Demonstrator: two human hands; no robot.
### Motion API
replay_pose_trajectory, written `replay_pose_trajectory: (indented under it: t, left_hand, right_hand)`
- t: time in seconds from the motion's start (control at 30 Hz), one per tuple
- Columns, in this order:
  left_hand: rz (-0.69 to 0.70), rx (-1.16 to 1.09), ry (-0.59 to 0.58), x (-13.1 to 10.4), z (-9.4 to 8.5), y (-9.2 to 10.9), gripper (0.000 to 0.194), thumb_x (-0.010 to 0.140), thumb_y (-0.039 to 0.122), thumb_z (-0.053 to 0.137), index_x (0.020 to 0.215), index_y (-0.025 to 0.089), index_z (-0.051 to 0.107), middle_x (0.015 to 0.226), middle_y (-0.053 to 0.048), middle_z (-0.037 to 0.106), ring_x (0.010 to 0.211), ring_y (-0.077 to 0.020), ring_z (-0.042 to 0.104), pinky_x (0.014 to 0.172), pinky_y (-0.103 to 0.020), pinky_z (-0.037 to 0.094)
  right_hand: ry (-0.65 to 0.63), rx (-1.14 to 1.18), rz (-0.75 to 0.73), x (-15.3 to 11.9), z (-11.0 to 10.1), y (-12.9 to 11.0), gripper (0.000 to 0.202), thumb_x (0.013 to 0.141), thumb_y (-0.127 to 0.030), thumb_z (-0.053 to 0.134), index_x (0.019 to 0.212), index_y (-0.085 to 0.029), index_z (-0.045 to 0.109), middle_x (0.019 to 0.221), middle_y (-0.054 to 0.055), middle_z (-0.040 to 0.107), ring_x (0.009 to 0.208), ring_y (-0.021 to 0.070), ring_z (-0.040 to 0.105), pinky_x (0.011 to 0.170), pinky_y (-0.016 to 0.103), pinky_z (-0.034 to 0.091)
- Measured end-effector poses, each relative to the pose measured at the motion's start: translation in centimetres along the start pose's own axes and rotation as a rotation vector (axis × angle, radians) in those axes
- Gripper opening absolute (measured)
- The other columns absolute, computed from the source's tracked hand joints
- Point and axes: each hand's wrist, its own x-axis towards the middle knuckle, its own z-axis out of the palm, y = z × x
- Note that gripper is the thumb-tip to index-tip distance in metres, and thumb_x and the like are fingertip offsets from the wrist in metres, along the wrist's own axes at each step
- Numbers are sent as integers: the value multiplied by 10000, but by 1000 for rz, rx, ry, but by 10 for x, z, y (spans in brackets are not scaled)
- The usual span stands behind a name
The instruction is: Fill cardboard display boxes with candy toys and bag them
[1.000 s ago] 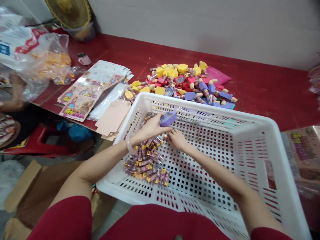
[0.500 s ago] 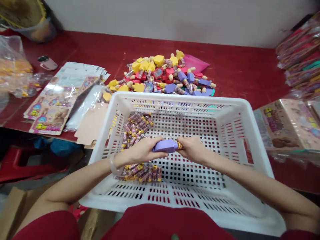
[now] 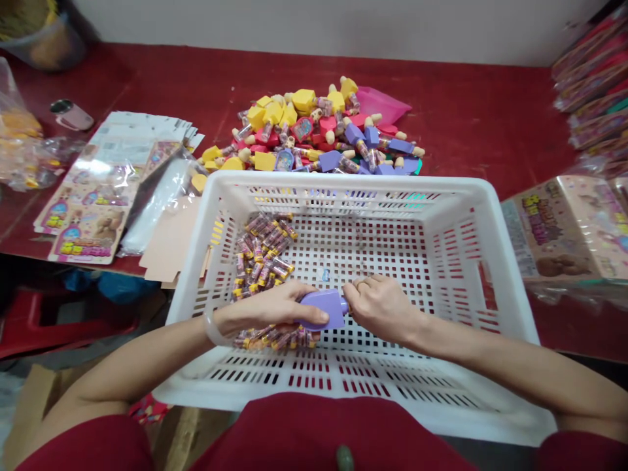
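My left hand [image 3: 282,304] is closed around a purple plastic toy piece [image 3: 324,310] with flat sides and a short neck that points right. At that neck my right hand [image 3: 380,304] is curled shut, and its fingers hide whatever is in them. Both hands are over a white plastic basket [image 3: 510,261] with slotted walls. In the basket's left half lie many small clear tubes with yellow ends [image 3: 265,252], some of them under my left hand and wrist.
Behind the basket is a pile of yellow, red and purple toy pieces [image 3: 304,131] beside a pink bag [image 3: 380,104]. Printed cards [image 3: 93,216] lie to the left, near a pink cup [image 3: 71,114]. Packaged boxes [image 3: 559,229] are at the right. A red stool [image 3: 29,320] stands below left.
The purple piece has turned so its broad face shows more. My right hand has rolled over at its neck, and the yellow bit between them is out of sight. The view shifted slightly.
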Motion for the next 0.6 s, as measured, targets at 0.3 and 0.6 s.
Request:
replay_pose_trajectory:
  t: [0.3, 0.6]
  left_hand:
    - [148, 331, 124, -2, 5, 1, 444, 862, 540, 665, 1102, 167, 649, 886, -52, 712, 630, -127, 574, 582, -250, 437]
    - [509, 1285, 307, 17, 8, -39, 321, 934, 272, 502, 1219, 141, 572, 1067, -152, 728, 781, -223, 691, 654, -318, 511]
  right_hand:
    - [-476, 199, 223, 8, -9, -7, 182, 854, -140, 540, 927, -149, 707, 822, 110, 758, 602, 191, 615, 560, 316, 258]
    - [-893, 727, 416, 19, 10, 5, 122, 778, -219, 618, 673, -180, 665, 562, 1, 582, 502, 130, 508, 497, 251, 285]
